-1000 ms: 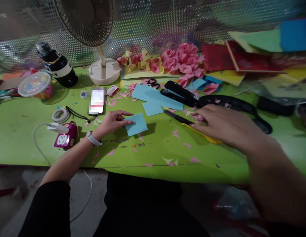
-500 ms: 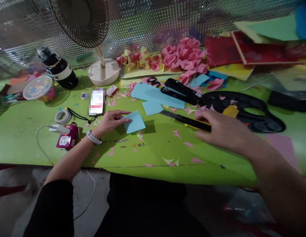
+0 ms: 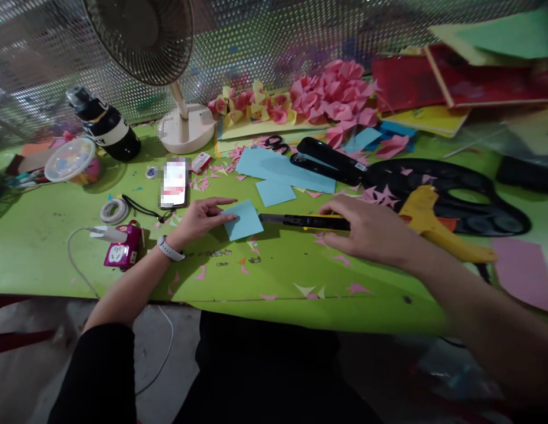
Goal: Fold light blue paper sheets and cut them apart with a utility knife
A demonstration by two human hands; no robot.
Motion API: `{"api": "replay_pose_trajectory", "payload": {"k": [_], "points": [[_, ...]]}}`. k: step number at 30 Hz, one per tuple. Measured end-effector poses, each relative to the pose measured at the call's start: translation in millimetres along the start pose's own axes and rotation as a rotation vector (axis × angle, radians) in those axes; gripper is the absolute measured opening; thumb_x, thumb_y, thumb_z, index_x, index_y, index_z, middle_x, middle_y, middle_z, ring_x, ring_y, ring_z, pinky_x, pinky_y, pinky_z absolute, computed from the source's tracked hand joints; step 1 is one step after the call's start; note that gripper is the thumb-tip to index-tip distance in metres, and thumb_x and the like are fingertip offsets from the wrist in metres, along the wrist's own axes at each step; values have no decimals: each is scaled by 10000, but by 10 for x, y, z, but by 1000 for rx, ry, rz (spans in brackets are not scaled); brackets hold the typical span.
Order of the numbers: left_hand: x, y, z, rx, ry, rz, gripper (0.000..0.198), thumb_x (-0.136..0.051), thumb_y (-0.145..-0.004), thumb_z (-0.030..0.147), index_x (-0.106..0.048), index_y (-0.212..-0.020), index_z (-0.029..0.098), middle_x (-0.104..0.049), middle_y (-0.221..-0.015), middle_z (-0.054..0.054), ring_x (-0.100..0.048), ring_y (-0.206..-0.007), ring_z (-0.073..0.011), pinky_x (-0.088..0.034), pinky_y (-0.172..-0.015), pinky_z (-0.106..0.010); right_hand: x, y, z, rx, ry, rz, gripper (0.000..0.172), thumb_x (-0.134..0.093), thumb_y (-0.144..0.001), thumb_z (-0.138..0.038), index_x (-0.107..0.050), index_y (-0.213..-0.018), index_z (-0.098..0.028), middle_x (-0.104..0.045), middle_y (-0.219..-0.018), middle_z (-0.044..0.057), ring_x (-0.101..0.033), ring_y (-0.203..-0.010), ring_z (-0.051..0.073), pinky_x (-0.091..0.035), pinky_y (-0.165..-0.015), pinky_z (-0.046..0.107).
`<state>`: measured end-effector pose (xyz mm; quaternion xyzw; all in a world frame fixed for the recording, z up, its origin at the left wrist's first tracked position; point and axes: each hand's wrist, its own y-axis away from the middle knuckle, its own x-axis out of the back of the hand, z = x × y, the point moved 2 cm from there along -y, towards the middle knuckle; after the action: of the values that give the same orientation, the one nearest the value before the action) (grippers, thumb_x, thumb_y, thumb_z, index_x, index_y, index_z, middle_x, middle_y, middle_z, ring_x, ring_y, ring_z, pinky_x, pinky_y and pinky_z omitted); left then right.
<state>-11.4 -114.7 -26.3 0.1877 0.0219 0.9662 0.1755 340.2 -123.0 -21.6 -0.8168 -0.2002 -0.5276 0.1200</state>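
Note:
My left hand [image 3: 198, 219] rests on the green table [image 3: 44, 253], fingers stretched out with the tips pressing a small light-blue paper square [image 3: 243, 219]. A white watch is on that wrist. My right hand [image 3: 366, 229] is closed round the yellow handle of a utility knife [image 3: 295, 221], whose dark blade end points left, close to the right edge of the blue square. More blue paper pieces [image 3: 278, 171] lie just behind.
A desk fan [image 3: 168, 65], black bottle [image 3: 108, 125], phone [image 3: 173, 184], tape roll [image 3: 113, 209] and pink charger [image 3: 119, 250] sit at the left. Pink and yellow paper flowers [image 3: 318, 97], a black stapler [image 3: 331, 162], a yellow glue gun [image 3: 437, 227] and coloured sheets lie at the right. Paper scraps dot the table.
My right hand took hold of the knife and slid it left toward the blue square. The yellow glue gun came into sight behind it. My left hand stayed on the paper.

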Motion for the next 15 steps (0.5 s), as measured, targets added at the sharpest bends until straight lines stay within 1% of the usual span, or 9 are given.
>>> {"api": "replay_pose_trajectory", "payload": {"k": [3, 5, 7, 10, 11, 12, 13, 14, 15], "points": [[-28, -13, -25, -32, -58, 18, 547, -863, -883, 414, -758, -1340, 132, -570, -530, 48, -377, -494, -92, -271, -500, -259, -41, -56, 3, 46, 8, -17, 418, -625, -841, -475, -711, -1178, -242, -752, -1261, 164, -722, -1045, 375, -562, -796, 487], [-61, -20, -55, -54, -109, 61, 535, -854, -889, 437, -766, -1325, 140, -537, -533, 59, -365, -496, -92, -259, -508, -260, -70, -126, 18, 80, -7, -33, 446, -635, -869, -528, -722, -1212, -257, -726, -1351, 158, -708, -1114, 390, -566, -827, 502], [-96, -19, -86, -69, -174, 122, 508, -830, -912, 453, -770, -1309, 141, -611, -610, 23, -433, -526, -102, -305, -517, -257, -102, -214, 47, 105, -31, -58, 453, -622, -910, -597, -735, -1202, -269, -727, -1341, 147, -706, -1105, 372, -563, -816, 481], [-125, -3, -95, -106, -378, 213, 498, -799, -946, 469, -758, -1319, 141, -744, -825, -63, -594, -643, -147, -471, -599, -282, -145, -340, 99, 147, -57, -90, 454, -596, -957, -646, -744, -1184, -281, -744, -1241, 127, -704, -1017, 319, -547, -784, 432], [-126, 5, -79, -139, -484, 241, 542, -800, -946, 479, -732, -1364, 139, -773, -937, -100, -659, -739, -183, -538, -681, -319, -157, -372, 112, 167, -62, -95, 453, -587, -970, -647, -746, -1190, -284, -746, -1216, 122, -699, -1001, 308, -542, -783, 423], [-126, 13, -57, -184, -601, 258, 594, -798, -950, 486, -693, -1424, 144, -782, -1077, -139, -711, -887, -235, -586, -808, -382, -167, -398, 121, 189, -64, -95, 449, -574, -984, -644, -749, -1194, -288, -747, -1187, 116, -694, -995, 303, -538, -787, 419], [-126, 22, -30, -239, -718, 255, 626, -783, -966, 480, -646, -1486, 161, -758, -1241, -173, -718, -1081, -295, -582, -964, -462, -175, -417, 128, 211, -65, -91, 441, -558, -998, -638, -755, -1194, -295, -747, -1157, 110, -688, -1000, 302, -537, -798, 420], [-129, 30, -6, -304, -822, 227, 614, -747, -997, 458, -607, -1531, 189, -697, -1406, -190, -661, -1282, -344, -518, -1111, -535, -181, -430, 132, 230, -66, -83, 430, -542, -1011, -628, -761, -1190, -303, -745, -1136, 105, -682, -1018, 305, -537, -816, 426], [-138, 38, 12, -373, -904, 164, 562, -689, -1039, 425, -586, -1553, 224, -613, -1546, -181, -561, -1445, -361, -421, -1224, -576, -186, -437, 134, 244, -66, -70, 420, -531, -1021, -614, -768, -1185, -310, -742, -1133, 103, -676, -1044, 311, -537, -839, 435]]}}
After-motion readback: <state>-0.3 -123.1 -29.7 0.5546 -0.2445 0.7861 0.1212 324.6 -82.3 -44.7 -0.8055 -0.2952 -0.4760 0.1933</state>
